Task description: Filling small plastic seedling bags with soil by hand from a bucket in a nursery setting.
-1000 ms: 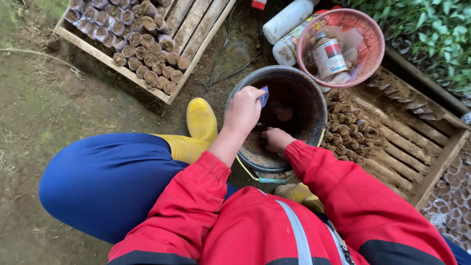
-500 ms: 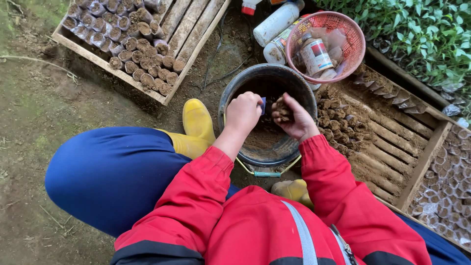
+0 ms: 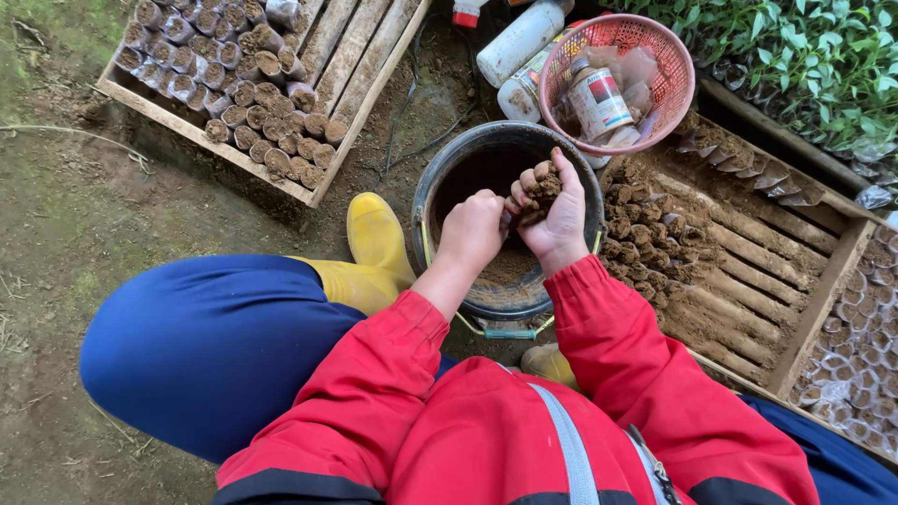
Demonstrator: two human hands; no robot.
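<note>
A clump of soil (image 3: 543, 183) is cupped in the right hand (image 3: 552, 217), above the bucket (image 3: 440, 178); the left hand (image 3: 472, 229) is fisted just beside it (contents hidden). Soil is best kept level.

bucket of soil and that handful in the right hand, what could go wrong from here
The right hand cups a loose clump of soil above the bucket; bits could crumble and miss whatever the left hand is gripping, which is mostly hidden. The hands sit near the rim on the side of the pink basket, so soil may also spill outside onto the wooden tray.
</note>
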